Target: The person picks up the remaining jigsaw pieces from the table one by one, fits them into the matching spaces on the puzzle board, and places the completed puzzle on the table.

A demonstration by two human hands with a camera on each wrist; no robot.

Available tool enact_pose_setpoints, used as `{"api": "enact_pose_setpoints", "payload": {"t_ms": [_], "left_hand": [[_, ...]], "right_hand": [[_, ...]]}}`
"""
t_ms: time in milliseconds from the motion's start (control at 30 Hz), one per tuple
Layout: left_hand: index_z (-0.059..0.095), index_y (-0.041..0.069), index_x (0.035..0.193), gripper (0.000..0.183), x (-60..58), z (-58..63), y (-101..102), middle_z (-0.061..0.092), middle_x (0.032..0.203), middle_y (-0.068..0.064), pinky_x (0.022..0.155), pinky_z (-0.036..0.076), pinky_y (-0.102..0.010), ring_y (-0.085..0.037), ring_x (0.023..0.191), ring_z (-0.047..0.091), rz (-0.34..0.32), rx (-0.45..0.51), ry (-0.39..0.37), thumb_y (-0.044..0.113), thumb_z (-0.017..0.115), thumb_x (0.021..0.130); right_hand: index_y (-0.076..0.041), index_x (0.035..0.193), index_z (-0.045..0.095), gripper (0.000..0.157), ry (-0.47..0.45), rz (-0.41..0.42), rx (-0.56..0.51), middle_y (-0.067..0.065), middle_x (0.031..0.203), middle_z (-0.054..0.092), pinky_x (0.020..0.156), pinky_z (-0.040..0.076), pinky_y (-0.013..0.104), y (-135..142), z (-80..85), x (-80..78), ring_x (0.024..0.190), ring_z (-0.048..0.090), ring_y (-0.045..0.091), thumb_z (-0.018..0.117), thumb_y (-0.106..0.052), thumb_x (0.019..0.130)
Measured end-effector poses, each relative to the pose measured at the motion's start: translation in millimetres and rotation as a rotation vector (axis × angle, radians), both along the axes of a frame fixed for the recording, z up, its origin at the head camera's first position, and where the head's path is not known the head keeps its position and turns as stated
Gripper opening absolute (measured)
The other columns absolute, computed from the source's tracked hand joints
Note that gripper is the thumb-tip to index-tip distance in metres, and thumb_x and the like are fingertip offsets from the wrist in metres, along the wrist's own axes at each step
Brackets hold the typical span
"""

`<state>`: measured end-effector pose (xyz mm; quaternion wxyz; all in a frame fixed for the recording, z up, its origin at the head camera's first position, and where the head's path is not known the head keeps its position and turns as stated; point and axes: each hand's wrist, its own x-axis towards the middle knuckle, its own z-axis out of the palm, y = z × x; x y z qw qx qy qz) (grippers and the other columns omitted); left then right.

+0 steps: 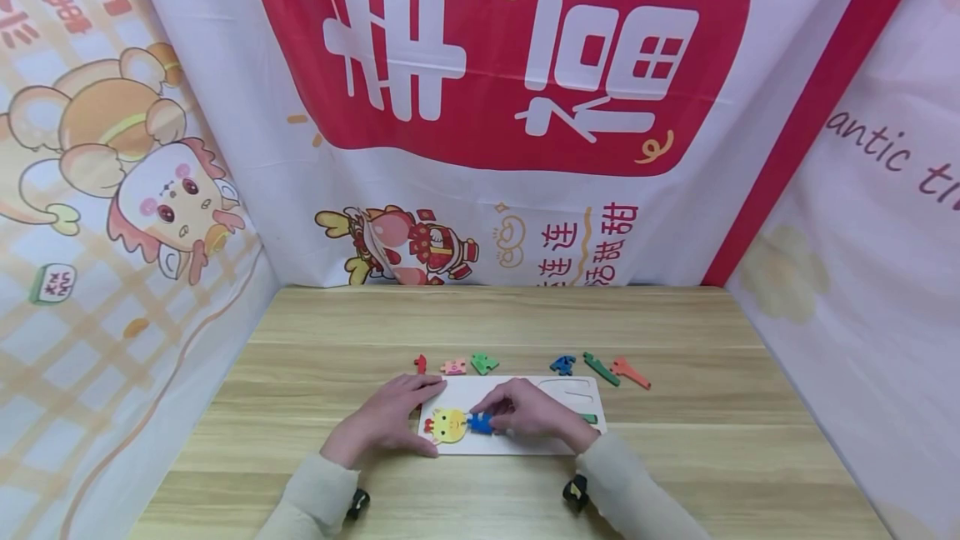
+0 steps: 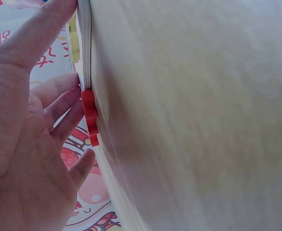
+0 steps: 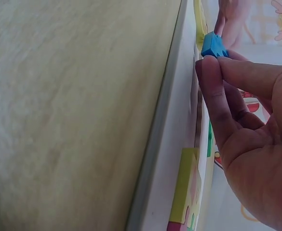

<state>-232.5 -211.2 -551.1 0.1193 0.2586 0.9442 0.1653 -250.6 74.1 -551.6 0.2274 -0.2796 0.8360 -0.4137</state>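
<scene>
A white puzzle board [image 1: 468, 390] lies on the table, with a yellow animal-face piece [image 1: 447, 425] at its left end. My left hand [image 1: 386, 415] spans that end, thumb at the near corner and fingers toward the far one. In the left wrist view its fingers are fairly straight beside the board's edge, close to a red piece [image 2: 89, 115]. Between thumb and fingertips my right hand [image 1: 528, 409] pinches a blue puzzle piece [image 3: 213, 44] just right of the yellow face. A yellow piece [image 3: 184, 187] sits in the board nearer the right wrist; the forearm hides it from the head view.
Behind the board lie loose pieces: red [image 1: 420, 363], pink [image 1: 453, 367], green [image 1: 484, 363], blue [image 1: 562, 365], dark green [image 1: 602, 369] and orange [image 1: 632, 372]. A green piece [image 1: 590, 418] shows at the board's right end. Printed cloths [image 1: 480, 182] enclose the wooden table [image 1: 720, 407].
</scene>
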Motion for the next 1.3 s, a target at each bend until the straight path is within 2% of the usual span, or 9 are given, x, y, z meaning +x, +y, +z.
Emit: {"api": "enact_pose_setpoints", "payload": {"t_ms": [200,933,1300], "left_hand": [[0.035,0.03,0.149,0.105,0.1,-0.8,0.0,0.032,0.154,0.007,0.113,0.026,-0.054,-0.027,0.141,0.027,0.005,-0.015,-0.005,0.078,0.068,0.061],[0.034,0.031,0.149,0.106,-0.4,-4.1,0.4,0.032,0.154,0.008,0.112,0.027,-0.054,-0.027,0.141,0.028,0.006,-0.022,0.005,0.079,0.066,0.06],[0.036,0.029,0.148,0.105,1.5,0.5,1.8,0.034,0.153,0.005,0.111,0.028,-0.056,-0.028,0.14,0.029,0.017,-0.01,-0.013,0.077,0.068,0.061]], "right_hand": [[-0.027,0.105,0.074,0.027,0.01,0.013,0.01,-0.013,0.1,0.067,0.075,0.05,0.024,-3.3,-2.3,-0.8,0.086,0.06,0.006,0.07,-0.008,0.086],[-0.029,0.105,0.074,0.024,0.045,0.006,0.055,-0.015,0.099,0.065,0.076,0.048,0.023,-7.9,-3.7,-1.1,0.086,0.058,0.004,0.07,-0.014,0.087],[-0.029,0.105,0.073,0.025,0.043,0.007,0.04,-0.013,0.098,0.064,0.076,0.049,0.023,-7.5,-4.9,-0.6,0.087,0.058,0.005,0.07,-0.013,0.087]]}}
